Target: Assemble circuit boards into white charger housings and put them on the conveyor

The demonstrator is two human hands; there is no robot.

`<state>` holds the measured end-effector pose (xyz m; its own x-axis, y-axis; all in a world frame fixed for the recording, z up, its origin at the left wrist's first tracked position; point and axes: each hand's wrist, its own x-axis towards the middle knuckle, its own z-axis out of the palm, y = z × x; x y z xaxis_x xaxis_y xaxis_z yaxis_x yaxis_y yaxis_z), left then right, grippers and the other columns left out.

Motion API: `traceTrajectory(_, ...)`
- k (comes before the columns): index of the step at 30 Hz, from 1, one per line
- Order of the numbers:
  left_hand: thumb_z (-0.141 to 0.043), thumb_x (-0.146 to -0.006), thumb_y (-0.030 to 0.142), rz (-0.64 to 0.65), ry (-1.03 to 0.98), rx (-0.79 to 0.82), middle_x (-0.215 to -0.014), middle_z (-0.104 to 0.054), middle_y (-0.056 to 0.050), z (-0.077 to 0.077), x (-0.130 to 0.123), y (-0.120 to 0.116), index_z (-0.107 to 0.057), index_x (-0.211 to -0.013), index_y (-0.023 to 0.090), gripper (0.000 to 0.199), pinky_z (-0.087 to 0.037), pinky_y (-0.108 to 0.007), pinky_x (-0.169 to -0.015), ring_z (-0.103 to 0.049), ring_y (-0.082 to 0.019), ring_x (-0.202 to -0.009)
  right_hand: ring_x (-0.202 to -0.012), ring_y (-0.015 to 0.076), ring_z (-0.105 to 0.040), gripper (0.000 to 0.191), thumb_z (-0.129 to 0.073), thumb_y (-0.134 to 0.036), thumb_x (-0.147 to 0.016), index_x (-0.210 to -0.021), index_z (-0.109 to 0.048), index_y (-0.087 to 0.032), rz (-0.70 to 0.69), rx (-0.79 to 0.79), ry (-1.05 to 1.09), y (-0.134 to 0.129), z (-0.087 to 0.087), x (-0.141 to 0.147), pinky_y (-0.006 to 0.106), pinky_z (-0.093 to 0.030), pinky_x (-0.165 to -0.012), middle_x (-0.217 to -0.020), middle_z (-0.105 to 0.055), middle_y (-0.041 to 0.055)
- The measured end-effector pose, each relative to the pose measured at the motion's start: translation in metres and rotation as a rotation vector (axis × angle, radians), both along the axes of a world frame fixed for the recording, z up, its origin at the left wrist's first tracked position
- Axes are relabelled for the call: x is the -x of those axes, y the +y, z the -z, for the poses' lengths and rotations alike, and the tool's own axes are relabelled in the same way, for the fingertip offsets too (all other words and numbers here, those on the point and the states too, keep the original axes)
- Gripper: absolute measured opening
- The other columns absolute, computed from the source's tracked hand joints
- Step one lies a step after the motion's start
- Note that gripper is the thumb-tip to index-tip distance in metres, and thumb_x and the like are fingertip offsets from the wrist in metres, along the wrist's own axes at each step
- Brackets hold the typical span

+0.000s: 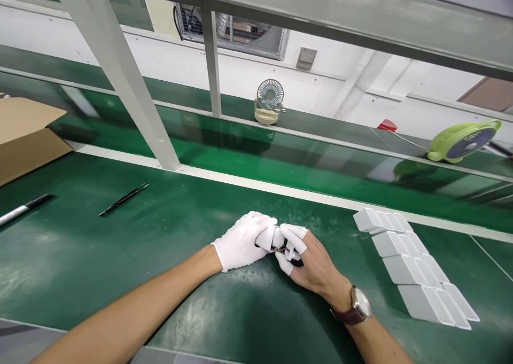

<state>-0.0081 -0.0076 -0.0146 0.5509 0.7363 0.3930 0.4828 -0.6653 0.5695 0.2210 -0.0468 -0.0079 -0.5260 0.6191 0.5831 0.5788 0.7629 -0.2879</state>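
My left hand (pixel 243 241), in a white glove, is wrapped round a small white rounded part (pixel 265 239) above the green tabletop. White covers sit on the fingertips of my right hand (pixel 306 252), which is closed at the right side of that part. Thin wires and a small dark piece (pixel 296 261) show between the right fingers, partly hidden by them. The two hands nearly touch, and a watch (pixel 362 303) is on the right wrist.
White plastic trays (pixel 417 260) stand in stacked rows at the right. Black tweezers (pixel 124 199), a pen (pixel 24 209) and a cardboard box (pixel 30 134) lie left. A metal post (pixel 132 86) rises behind; a small fan (pixel 269 101) and a green fan (pixel 460 141) stand beyond the conveyor.
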Motion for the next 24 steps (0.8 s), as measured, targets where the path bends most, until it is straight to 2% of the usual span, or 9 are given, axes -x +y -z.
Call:
traceTrajectory(4,-0.070,-0.077,0.026,-0.033,0.064,-0.051,-0.121,-0.066,-0.011,-0.002,0.000,-0.004,-0.050,-0.135,0.022,0.062,-0.046,-0.052,-0.102,-0.057,-0.033,-0.121,-0.112,0.0303,-0.062,0.073,-0.065,-0.019,-0.089,-0.152,-0.030,-0.022,0.028,0.057,0.038,-0.002,0.002,0.003,0.048,-0.058,-0.090,-0.124,-0.061,0.0162)
traceTrajectory(6,-0.071,-0.076,0.027,-0.049,0.083,-0.053,-0.120,-0.066,-0.011,-0.006,0.000,-0.005,-0.052,-0.133,0.022,0.061,-0.044,-0.053,-0.103,-0.057,-0.034,-0.121,-0.111,0.0301,-0.063,0.073,-0.068,-0.026,-0.090,-0.152,-0.030,-0.021,0.066,0.116,0.078,-0.004,0.001,0.003,0.047,-0.059,-0.089,-0.124,-0.060,0.0168)
traceTrajectory(8,-0.068,-0.080,0.025,-0.005,0.083,-0.020,-0.114,-0.068,-0.009,-0.012,0.000,-0.006,-0.057,-0.126,0.024,0.047,-0.046,-0.049,-0.101,-0.062,-0.030,-0.112,-0.113,0.0306,-0.063,0.073,-0.068,-0.034,-0.091,-0.152,-0.031,-0.020,0.079,0.192,0.113,-0.006,0.000,0.000,0.047,-0.058,-0.091,-0.127,-0.059,0.0174)
traceTrajectory(10,-0.063,-0.083,0.020,0.027,0.044,0.031,-0.109,-0.070,-0.006,-0.015,0.001,-0.007,-0.061,-0.119,0.025,0.037,-0.049,-0.044,-0.097,-0.064,-0.025,-0.104,-0.118,0.0305,-0.061,0.065,-0.060,-0.036,-0.096,-0.152,-0.033,-0.020,0.060,0.259,0.148,-0.007,-0.001,-0.004,0.048,-0.056,-0.096,-0.130,-0.059,0.0164)
traceTrajectory(13,-0.063,-0.079,0.014,-0.020,-0.073,0.166,-0.108,-0.070,-0.004,-0.017,0.004,-0.005,-0.064,-0.114,0.026,0.038,-0.054,-0.037,-0.089,-0.064,-0.023,-0.103,-0.122,0.0288,-0.059,0.046,-0.041,-0.028,-0.103,-0.149,-0.040,-0.022,0.033,0.302,0.211,-0.008,-0.001,-0.006,0.048,-0.055,-0.099,-0.131,-0.060,0.0139)
traceTrajectory(16,-0.064,-0.076,0.012,-0.045,-0.147,0.327,-0.108,-0.069,-0.003,-0.021,0.007,-0.003,-0.068,-0.105,0.024,0.031,-0.055,-0.033,-0.085,-0.066,-0.020,-0.096,-0.122,0.0272,-0.060,0.040,-0.043,-0.020,-0.102,-0.141,-0.051,-0.024,0.057,0.251,0.257,-0.006,0.002,-0.003,0.046,-0.056,-0.098,-0.131,-0.060,0.0130)
traceTrajectory(19,-0.068,-0.081,0.025,-0.052,-0.188,0.420,-0.109,-0.069,-0.004,-0.025,0.007,-0.002,-0.068,-0.105,0.022,0.024,-0.056,-0.033,-0.081,-0.067,-0.019,-0.088,-0.130,0.0277,-0.055,0.046,-0.053,-0.016,-0.098,-0.142,-0.049,-0.024,0.068,0.188,0.214,-0.002,0.008,0.003,0.049,-0.051,-0.107,-0.139,-0.056,0.0137)
traceTrajectory(22,-0.064,-0.089,0.036,-0.054,-0.215,0.512,-0.107,-0.070,-0.005,-0.027,0.008,-0.003,-0.065,-0.116,0.021,0.031,-0.056,-0.033,-0.079,-0.067,-0.019,-0.089,-0.139,0.0292,-0.046,0.055,-0.055,-0.016,-0.097,-0.150,-0.041,-0.024,0.023,0.179,0.106,0.000,0.013,0.006,0.052,-0.047,-0.111,-0.148,-0.047,0.0151)
traceTrajectory(24,-0.060,-0.092,0.037,-0.064,-0.225,0.566,-0.106,-0.070,-0.005,-0.026,0.008,-0.003,-0.058,-0.128,0.021,0.040,-0.056,-0.034,-0.080,-0.067,-0.019,-0.090,-0.139,0.0295,-0.045,0.057,-0.055,-0.015,-0.097,-0.151,-0.039,-0.026,-0.013,0.153,0.054,0.000,0.015,0.007,0.052,-0.049,-0.109,-0.148,-0.046,0.0152)
